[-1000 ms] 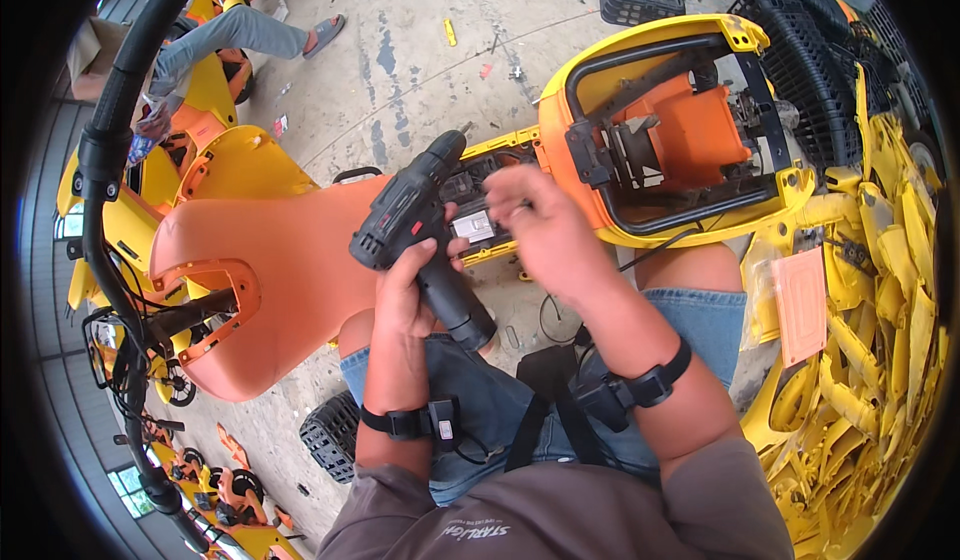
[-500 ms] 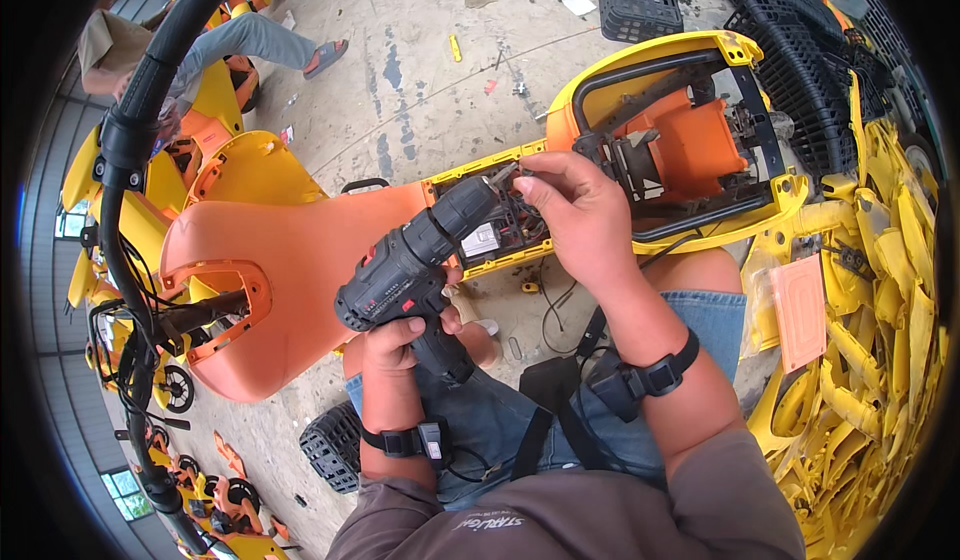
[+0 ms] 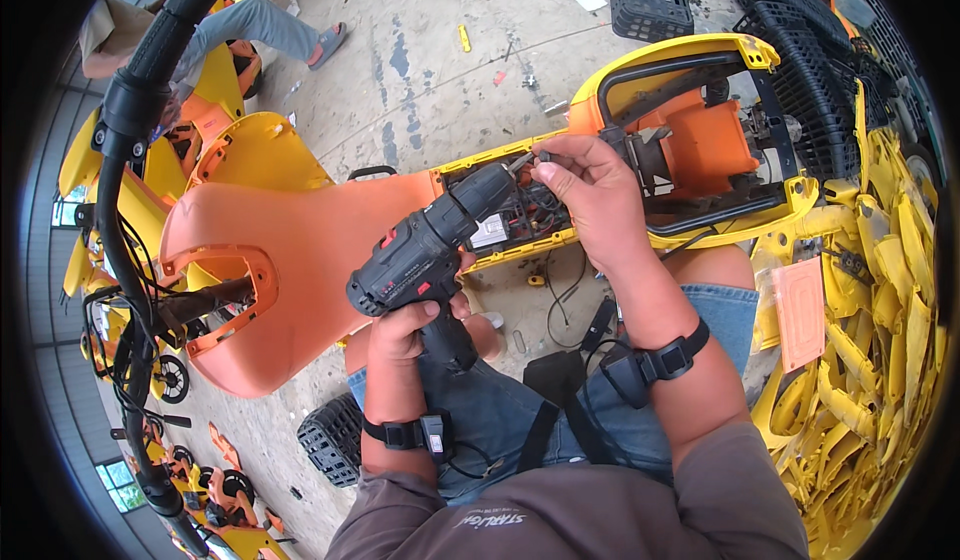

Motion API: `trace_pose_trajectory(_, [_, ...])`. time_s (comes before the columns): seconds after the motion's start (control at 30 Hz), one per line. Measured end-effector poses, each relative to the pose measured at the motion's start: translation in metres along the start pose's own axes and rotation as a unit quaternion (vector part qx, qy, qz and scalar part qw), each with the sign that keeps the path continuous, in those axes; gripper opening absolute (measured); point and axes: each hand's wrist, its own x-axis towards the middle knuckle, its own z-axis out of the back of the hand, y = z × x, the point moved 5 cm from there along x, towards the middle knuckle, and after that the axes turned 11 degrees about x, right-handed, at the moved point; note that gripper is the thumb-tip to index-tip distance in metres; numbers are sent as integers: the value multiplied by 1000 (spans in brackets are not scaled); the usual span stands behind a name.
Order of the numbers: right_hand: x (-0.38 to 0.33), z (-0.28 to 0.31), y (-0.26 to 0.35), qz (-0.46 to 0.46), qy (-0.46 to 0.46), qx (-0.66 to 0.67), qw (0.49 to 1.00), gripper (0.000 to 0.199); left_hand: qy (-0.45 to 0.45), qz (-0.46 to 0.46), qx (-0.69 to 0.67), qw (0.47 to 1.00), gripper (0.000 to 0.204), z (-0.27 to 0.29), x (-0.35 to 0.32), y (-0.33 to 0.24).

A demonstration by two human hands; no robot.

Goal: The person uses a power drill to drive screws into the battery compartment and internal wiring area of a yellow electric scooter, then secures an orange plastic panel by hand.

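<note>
A black cordless drill (image 3: 410,265) is gripped by its handle in my left hand (image 3: 402,328), with the chuck tilted up to the right. From the chuck sticks a short metal bit (image 3: 521,162). At its tip, the thumb and fingers of my right hand (image 3: 608,198) pinch a small dark piece (image 3: 544,156) too small to name. Both hands are over a scooter-like vehicle: beneath them lies an open yellow-edged compartment (image 3: 500,256) with wiring and a pale-labelled box (image 3: 488,231). An orange body panel (image 3: 310,250) adjoins it on the left.
Black handlebars (image 3: 125,160) rise at the left. On the right, a black tubular frame (image 3: 700,222) surrounds an orange bin, beside a heap of yellow panels (image 3: 860,400). Black crates (image 3: 650,12) stand farther back. Another person's leg (image 3: 260,35) shows at upper left.
The drill and both hands have shifted slightly right. The bit tip now sits closer to my right fingertips, and the small dark piece shows more plainly between them.
</note>
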Motion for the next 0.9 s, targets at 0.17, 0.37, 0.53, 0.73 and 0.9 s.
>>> trace_pose_trajectory(0.17, [0, 0, -4, -11, -6, -30, 999, 25, 10, 7, 7, 1000, 83, 5, 0, 6])
trace_pose_trajectory(0.37, [-2, 0, -2, -3, -12, -46, 999, 24, 26, -5, 32, 999, 81, 3, 2, 4])
trace_pose_trajectory(0.53, [1, -1, 2, 9, -17, -18, 1000, 23, 27, -1, 29, 999, 73, 0, 3, 1])
trace_pose_trajectory(0.73, [1, 4, 1, 11, -17, -59, 998, 22, 22, 0, 50, 999, 71, 0, 2, 1])
trace_pose_trajectory(0.9, [0, 3, 6, 28, -9, -143, 989, 21, 28, 4, 54, 998, 70, 1, 1, 2])
